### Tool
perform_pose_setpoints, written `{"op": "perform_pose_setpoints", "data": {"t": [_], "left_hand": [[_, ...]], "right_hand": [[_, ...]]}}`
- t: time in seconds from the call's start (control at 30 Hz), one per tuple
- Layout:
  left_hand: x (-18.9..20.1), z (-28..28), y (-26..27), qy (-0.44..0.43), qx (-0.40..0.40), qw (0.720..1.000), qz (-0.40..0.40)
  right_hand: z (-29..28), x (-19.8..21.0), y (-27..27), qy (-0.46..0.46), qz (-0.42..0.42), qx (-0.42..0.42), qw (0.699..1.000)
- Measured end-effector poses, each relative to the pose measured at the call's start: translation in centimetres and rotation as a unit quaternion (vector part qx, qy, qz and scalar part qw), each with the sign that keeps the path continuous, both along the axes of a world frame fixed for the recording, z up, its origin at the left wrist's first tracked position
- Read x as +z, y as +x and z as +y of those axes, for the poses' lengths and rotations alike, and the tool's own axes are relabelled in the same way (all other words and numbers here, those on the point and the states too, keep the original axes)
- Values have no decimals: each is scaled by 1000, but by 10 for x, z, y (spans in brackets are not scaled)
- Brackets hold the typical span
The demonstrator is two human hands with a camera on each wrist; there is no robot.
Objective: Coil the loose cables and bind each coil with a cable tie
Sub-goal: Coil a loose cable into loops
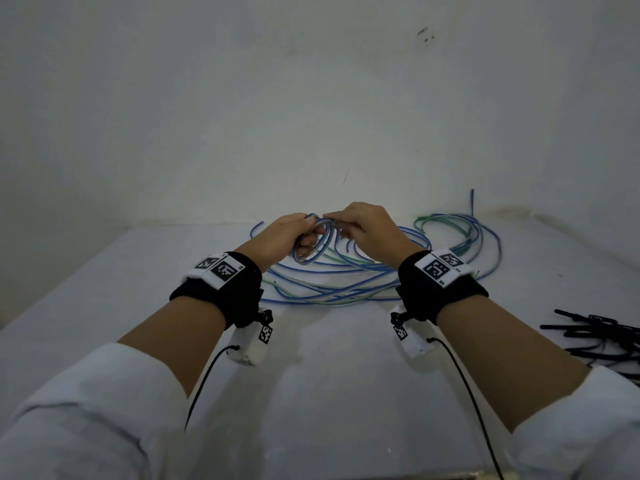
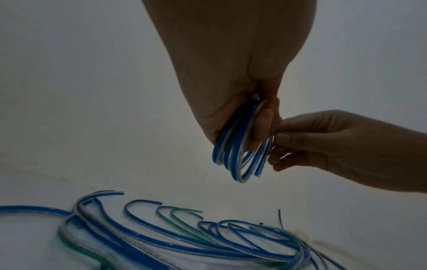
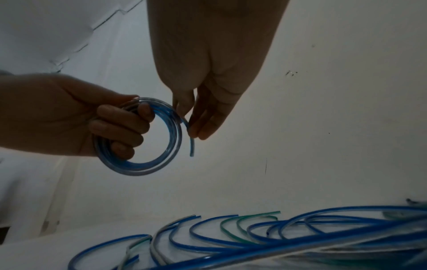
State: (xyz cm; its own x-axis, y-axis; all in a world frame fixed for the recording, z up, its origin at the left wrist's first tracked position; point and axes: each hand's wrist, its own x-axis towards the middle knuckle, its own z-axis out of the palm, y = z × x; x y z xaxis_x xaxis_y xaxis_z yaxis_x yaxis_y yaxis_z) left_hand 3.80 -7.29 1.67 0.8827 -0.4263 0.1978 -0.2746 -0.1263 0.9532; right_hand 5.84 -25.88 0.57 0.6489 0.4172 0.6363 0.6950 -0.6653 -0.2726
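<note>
My left hand (image 1: 292,233) grips a small coil of blue cable (image 1: 313,244), held above the white table; its fingers curl through the ring (image 3: 138,138). My right hand (image 1: 360,226) pinches the coil's free end (image 3: 190,138) between thumb and fingertips at the ring's right side. In the left wrist view the coil (image 2: 240,149) hangs edge-on from my palm, with the right hand (image 2: 323,146) touching it. A loose tangle of blue and green cables (image 1: 363,275) lies on the table below and behind both hands.
A pile of black cable ties (image 1: 599,337) lies at the table's right edge. A white wall (image 1: 311,98) rises directly behind the table (image 1: 329,393). Black cords run from the wrist cameras toward me.
</note>
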Motion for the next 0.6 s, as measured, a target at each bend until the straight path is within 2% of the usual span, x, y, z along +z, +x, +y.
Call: {"op": "perform_pose_setpoints", "data": {"t": [0.13,0.23,0.4,0.6], "left_hand": [[3,-7,-2,24,7,999,-24],[3,-14,-2,12,-4,1000,-25],[4,-27,0,-13,-30,999,-24],[-1,-41,4,-8,-50,999,-18]], "right_hand": [[-4,1,-2,27,-6,17,999],[-10,1,-3,38,-1,25,999],[-20,2,-9,92,132,21,987],[-41,11,-9,53,159,6,986]]}}
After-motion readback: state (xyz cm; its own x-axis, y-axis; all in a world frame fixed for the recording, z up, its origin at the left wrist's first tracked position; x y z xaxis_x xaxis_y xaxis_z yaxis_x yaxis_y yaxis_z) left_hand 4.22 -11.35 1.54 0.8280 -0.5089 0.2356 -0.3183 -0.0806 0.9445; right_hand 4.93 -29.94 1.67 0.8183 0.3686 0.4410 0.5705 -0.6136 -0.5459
